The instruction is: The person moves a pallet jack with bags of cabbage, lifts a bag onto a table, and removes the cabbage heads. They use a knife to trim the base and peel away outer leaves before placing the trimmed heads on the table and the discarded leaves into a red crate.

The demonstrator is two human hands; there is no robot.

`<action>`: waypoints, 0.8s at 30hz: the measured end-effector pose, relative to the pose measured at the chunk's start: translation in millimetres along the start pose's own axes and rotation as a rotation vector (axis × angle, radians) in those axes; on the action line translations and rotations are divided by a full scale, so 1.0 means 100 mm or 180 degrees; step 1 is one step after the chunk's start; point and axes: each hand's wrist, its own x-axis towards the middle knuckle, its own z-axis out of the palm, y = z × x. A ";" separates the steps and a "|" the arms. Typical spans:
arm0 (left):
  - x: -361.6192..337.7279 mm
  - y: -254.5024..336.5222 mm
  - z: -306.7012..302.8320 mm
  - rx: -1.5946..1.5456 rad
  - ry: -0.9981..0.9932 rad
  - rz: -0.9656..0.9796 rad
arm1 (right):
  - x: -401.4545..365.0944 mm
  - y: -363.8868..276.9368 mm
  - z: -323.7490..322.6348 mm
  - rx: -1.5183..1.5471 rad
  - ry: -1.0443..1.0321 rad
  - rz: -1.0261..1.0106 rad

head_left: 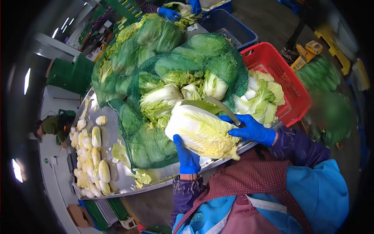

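My left hand [187, 156], in a blue glove, supports a large napa cabbage [202, 126] from below, with the thumb against its white base. The cabbage lies on its side above the table edge, yellow leaf tips toward my right hand. My right hand [255, 129], also gloved in blue, is closed around a knife [223, 110]; its handle is hidden in the fingers. The curved blade runs along the cabbage's far side, and my right fingers rest close to the leaf tips. Behind the cabbage, an opened green mesh bag [150, 150] holds more napa cabbages [160, 99].
Trimmed cabbages [104, 171] lie piled at the left of the metal table [120, 183]. A red basket [298, 103] with loose leaves [267, 97] stands at the right. Behind are a blue crate [247, 36] and a co-worker's gloved hands [169, 13]. Another person [52, 126] is far left.
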 end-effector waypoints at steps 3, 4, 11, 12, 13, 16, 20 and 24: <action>0.00 -0.04 -0.16 0.0202 0.0162 -0.0160 | -0.04 0.02 -0.17 0.0098 0.0355 0.0554; -0.05 -0.06 -0.24 0.0327 0.0159 -0.0206 | -0.03 -0.01 -0.28 0.0351 0.0668 0.0920; -0.21 0.25 -0.16 0.1247 -0.0520 -0.0534 | -0.02 -0.38 -0.64 -0.2099 0.0894 -0.0446; -0.18 0.25 -0.14 0.1253 -0.0519 -0.0559 | -0.06 -0.48 -0.48 -0.2549 0.0523 -0.0909; -0.15 0.25 -0.12 0.1446 -0.0800 -0.0455 | -0.10 -0.59 -0.31 -0.2945 0.0188 -0.1422; -0.04 0.22 -0.22 0.1922 -0.1354 -0.0314 | -0.15 -0.72 -0.14 -0.3647 -0.0262 -0.1701; -0.07 0.19 -0.10 0.2315 -0.1815 -0.0450 | -0.16 -0.67 -0.16 -0.3826 -0.0457 -0.1866; 0.01 0.09 -0.05 0.1954 -0.2403 -0.0765 | -0.17 -0.76 -0.19 -0.4338 -0.0656 -0.1913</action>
